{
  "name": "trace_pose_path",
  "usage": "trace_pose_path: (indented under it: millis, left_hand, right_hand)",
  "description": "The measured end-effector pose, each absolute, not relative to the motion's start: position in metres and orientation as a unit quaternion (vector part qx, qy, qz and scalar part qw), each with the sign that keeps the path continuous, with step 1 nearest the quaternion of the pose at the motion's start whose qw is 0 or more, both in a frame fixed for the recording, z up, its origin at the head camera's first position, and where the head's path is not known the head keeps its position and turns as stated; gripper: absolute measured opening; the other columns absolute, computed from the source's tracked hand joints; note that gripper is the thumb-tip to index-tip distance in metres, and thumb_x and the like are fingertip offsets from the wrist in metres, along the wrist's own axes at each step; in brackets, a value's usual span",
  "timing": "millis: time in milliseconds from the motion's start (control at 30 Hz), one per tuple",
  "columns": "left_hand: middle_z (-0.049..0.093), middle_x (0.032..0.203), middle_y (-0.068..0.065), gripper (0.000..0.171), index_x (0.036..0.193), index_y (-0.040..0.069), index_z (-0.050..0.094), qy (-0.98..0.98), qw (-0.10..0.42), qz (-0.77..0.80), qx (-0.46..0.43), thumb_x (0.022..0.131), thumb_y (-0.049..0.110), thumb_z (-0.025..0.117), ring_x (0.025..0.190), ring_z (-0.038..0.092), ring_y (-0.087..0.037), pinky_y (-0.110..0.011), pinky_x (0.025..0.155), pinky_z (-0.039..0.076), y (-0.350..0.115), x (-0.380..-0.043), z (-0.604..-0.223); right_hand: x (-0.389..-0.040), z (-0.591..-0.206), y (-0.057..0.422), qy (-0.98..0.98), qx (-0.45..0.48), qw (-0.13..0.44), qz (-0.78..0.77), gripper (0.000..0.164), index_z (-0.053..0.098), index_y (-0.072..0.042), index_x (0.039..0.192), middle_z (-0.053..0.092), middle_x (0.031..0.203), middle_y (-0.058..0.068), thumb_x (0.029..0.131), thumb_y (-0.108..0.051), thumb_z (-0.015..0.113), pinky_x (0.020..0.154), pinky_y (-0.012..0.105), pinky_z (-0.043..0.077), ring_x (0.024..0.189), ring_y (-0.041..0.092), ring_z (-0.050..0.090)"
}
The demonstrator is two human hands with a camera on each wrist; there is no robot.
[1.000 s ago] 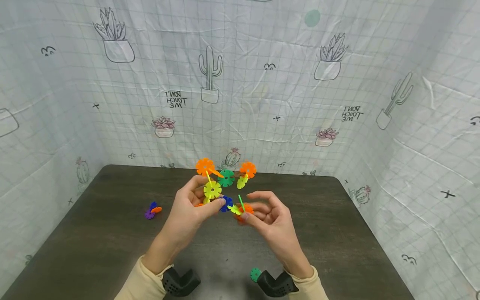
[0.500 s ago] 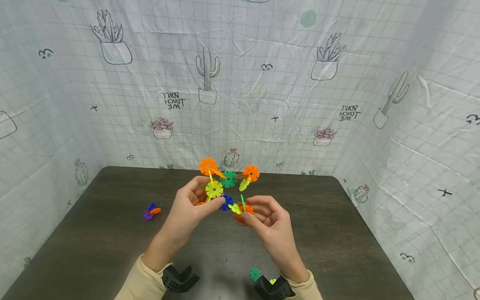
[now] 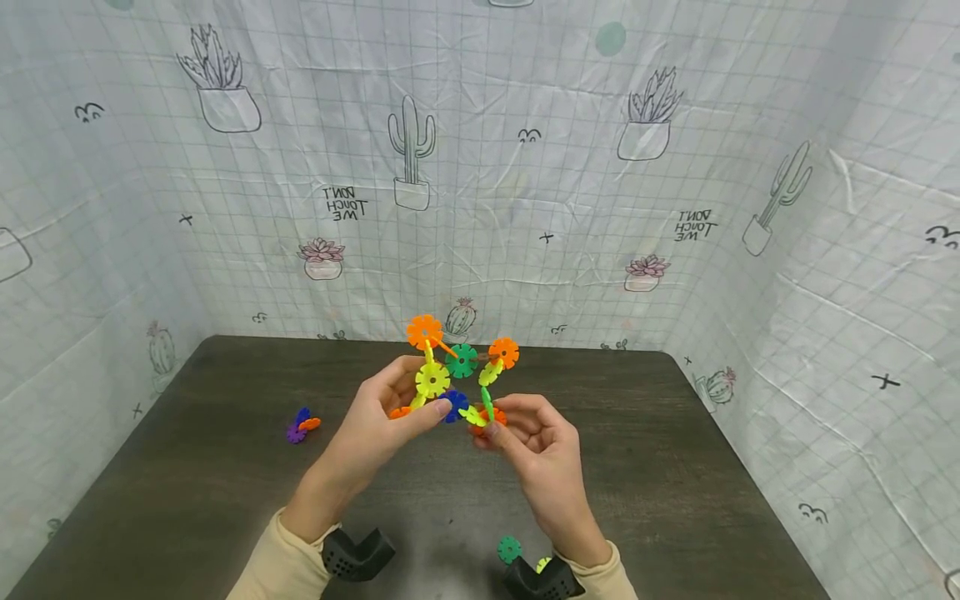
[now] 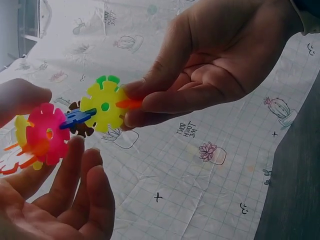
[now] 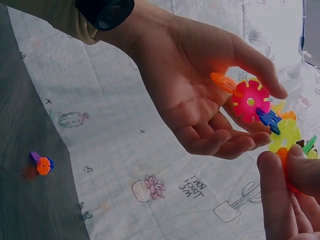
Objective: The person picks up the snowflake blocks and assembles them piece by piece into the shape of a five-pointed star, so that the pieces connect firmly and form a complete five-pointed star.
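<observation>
Both hands hold up a ring of interlocked, notched plastic discs (image 3: 461,361) over the table. The left hand (image 3: 378,408) grips its left side, thumb on a blue disc (image 3: 459,408) and fingers behind. An orange disc (image 3: 425,332) rises above that hand. At the lower right, the right hand (image 3: 543,442) pinches an orange disc and a thin green disc (image 3: 487,402) seen edge-on. The green disc's top end meets a yellow disc (image 3: 491,372) hanging from the upper right. A pink disc (image 4: 57,125) lies by the left fingers in the left wrist view.
On the dark table (image 3: 247,500), a small joined cluster of purple, blue and orange discs (image 3: 298,429) lies at the left. A loose green disc (image 3: 509,549) and a yellow disc (image 3: 543,565) lie near the right wrist. A patterned cloth (image 3: 480,167) surrounds the table.
The green disc by the right hand has come up against the hanging yellow disc, closing the gap between them. The ring has shifted slightly right; a loose yellow disc shows near the right wrist.
</observation>
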State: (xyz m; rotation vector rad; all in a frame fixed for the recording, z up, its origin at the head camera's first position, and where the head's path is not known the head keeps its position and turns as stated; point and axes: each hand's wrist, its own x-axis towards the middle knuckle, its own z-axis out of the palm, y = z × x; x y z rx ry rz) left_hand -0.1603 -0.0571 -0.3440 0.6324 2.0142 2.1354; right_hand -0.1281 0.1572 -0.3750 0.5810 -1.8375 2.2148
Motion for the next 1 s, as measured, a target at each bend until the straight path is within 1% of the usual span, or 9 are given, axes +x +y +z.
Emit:
trace_pose_path:
  millis: [100, 233, 300, 400, 467, 533, 700, 867, 1000]
  left_hand:
    - [0.063, 0.132, -0.011, 0.052, 0.142, 0.012, 0.051, 0.675, 0.073, 0.700, 0.220, 0.095, 0.020, 0.071, 0.111, 0.062, -0.028, -0.036, 0.091, 0.055, -0.058, -0.160, -0.345]
    - [0.057, 0.141, -0.012, 0.063, 0.150, 0.018, 0.042, 0.689, 0.069, 0.688, 0.218, 0.095, 0.025, 0.071, 0.123, 0.055, -0.031, -0.040, 0.096, 0.054, -0.060, -0.160, -0.351]
    - [0.053, 0.143, -0.014, 0.066, 0.152, 0.017, 0.039, 0.682, 0.070, 0.696, 0.214, 0.095, 0.025, 0.071, 0.125, 0.054, -0.031, -0.043, 0.099, 0.053, -0.059, -0.160, -0.356]
    - [0.057, 0.138, -0.015, 0.065, 0.151, 0.011, 0.038, 0.654, 0.086, 0.723, 0.203, 0.096, 0.024, 0.070, 0.121, 0.061, -0.026, -0.041, 0.102, 0.052, -0.057, -0.161, -0.365]
    - [0.060, 0.132, -0.013, 0.061, 0.148, 0.005, 0.041, 0.630, 0.091, 0.744, 0.205, 0.096, 0.022, 0.069, 0.116, 0.065, -0.022, -0.038, 0.103, 0.051, -0.052, -0.161, -0.370]
    - [0.063, 0.132, -0.008, 0.058, 0.146, 0.002, 0.045, 0.610, 0.091, 0.759, 0.209, 0.097, 0.022, 0.069, 0.120, 0.063, -0.017, -0.034, 0.105, 0.049, -0.047, -0.161, -0.372]
    - [0.062, 0.139, -0.003, 0.047, 0.142, 0.003, 0.052, 0.568, 0.084, 0.788, 0.223, 0.102, 0.024, 0.064, 0.132, 0.055, -0.020, -0.036, 0.111, 0.044, -0.032, -0.159, -0.368]
    - [0.064, 0.120, 0.002, 0.036, 0.130, 0.003, 0.056, 0.546, 0.094, 0.816, 0.167, 0.101, 0.023, 0.065, 0.124, 0.053, -0.020, -0.038, 0.112, 0.041, -0.028, -0.158, -0.361]
    - [0.061, 0.109, 0.004, 0.019, 0.118, 0.008, 0.061, 0.523, 0.093, 0.829, 0.172, 0.102, 0.017, 0.062, 0.123, 0.051, -0.019, -0.035, 0.113, 0.038, -0.028, -0.159, -0.359]
  right_hand:
    - [-0.128, -0.375, 0.157, -0.620, 0.196, 0.113, 0.751, 0.026, 0.054, 0.014, 0.118, 0.075, 0.107, 0.007, 0.095, 0.006, 0.065, 0.080, 0.039, 0.063, 0.092, 0.022, 0.077]
    - [-0.128, -0.374, 0.156, -0.614, 0.201, 0.128, 0.752, 0.026, 0.054, 0.014, 0.118, 0.075, 0.107, 0.007, 0.095, 0.007, 0.064, 0.079, 0.039, 0.063, 0.092, 0.021, 0.077]
    - [-0.128, -0.374, 0.155, -0.610, 0.203, 0.144, 0.752, 0.025, 0.054, 0.016, 0.117, 0.075, 0.107, 0.008, 0.094, 0.009, 0.064, 0.078, 0.039, 0.063, 0.091, 0.021, 0.077]
    - [-0.127, -0.374, 0.153, -0.608, 0.196, 0.169, 0.751, 0.025, 0.055, 0.014, 0.117, 0.075, 0.106, 0.008, 0.094, 0.009, 0.064, 0.078, 0.040, 0.063, 0.089, 0.020, 0.077]
    - [-0.126, -0.375, 0.151, -0.609, 0.190, 0.186, 0.747, 0.025, 0.056, 0.014, 0.116, 0.075, 0.106, 0.008, 0.094, 0.009, 0.065, 0.078, 0.041, 0.062, 0.088, 0.019, 0.076]
    - [-0.126, -0.375, 0.148, -0.614, 0.185, 0.197, 0.742, 0.025, 0.056, 0.013, 0.116, 0.074, 0.107, 0.008, 0.094, 0.008, 0.065, 0.079, 0.042, 0.062, 0.089, 0.019, 0.076]
    - [-0.124, -0.375, 0.143, -0.635, 0.189, 0.231, 0.713, 0.024, 0.060, 0.010, 0.115, 0.074, 0.106, 0.007, 0.092, 0.009, 0.067, 0.078, 0.036, 0.063, 0.087, 0.016, 0.075]
    - [-0.125, -0.377, 0.141, -0.680, 0.203, 0.290, 0.643, 0.024, 0.067, 0.004, 0.110, 0.068, 0.102, 0.005, 0.087, 0.011, 0.072, 0.068, 0.021, 0.055, 0.078, 0.011, 0.064]
    - [-0.124, -0.378, 0.143, -0.702, 0.217, 0.321, 0.598, 0.025, 0.071, 0.000, 0.107, 0.061, 0.098, 0.011, 0.085, 0.012, 0.074, 0.063, 0.023, 0.046, 0.075, 0.014, 0.052]
